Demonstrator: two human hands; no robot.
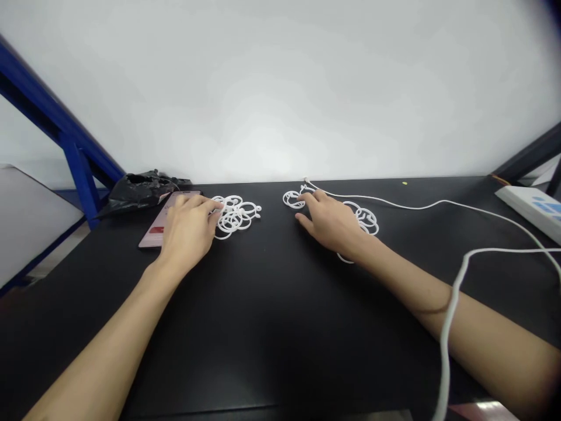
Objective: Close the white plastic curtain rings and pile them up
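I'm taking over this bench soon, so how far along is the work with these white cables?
Done: white cable loops lie in two separate heaps on the black table. In hand: the left hand rests its fingers on the left heap, the right hand covers part of the right heap. Left: both heaps look loose and tangled, and a long white cable trails over the right forearm.

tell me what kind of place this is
Likely a workshop or lab bench: a black table against a bare white wall, a blue metal frame, what looks like a white power strip, and white cable tangles.
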